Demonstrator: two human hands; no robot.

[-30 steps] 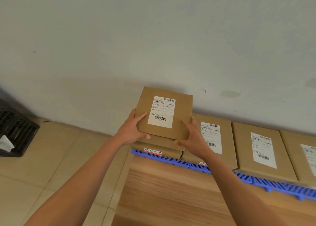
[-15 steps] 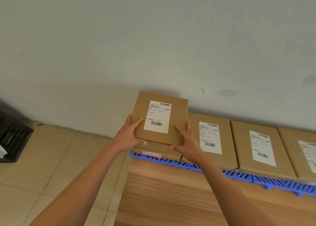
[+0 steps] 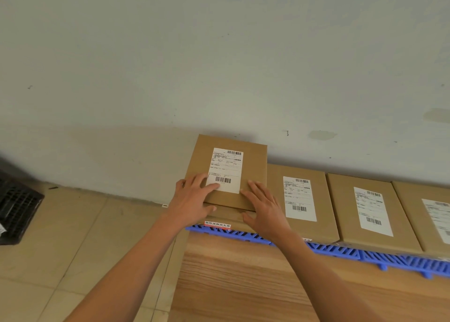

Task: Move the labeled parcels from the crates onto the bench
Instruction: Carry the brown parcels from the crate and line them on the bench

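A brown labelled parcel lies flat on top of another parcel at the left end of the row on the wooden bench. My left hand rests flat on its near left part, fingers over the label's corner. My right hand lies flat on its near right corner, thumb over the lower parcel's edge. Three more labelled parcels lie in a row to the right against the wall.
The parcels sit on a blue plastic grid pallet along the bench's far edge. A black plastic crate stands on the tiled floor at the left. A pale wall rises straight behind the row.
The top parcel came down from a tilted hold onto the stack. Both hands moved from its sides to lie flat on its top.
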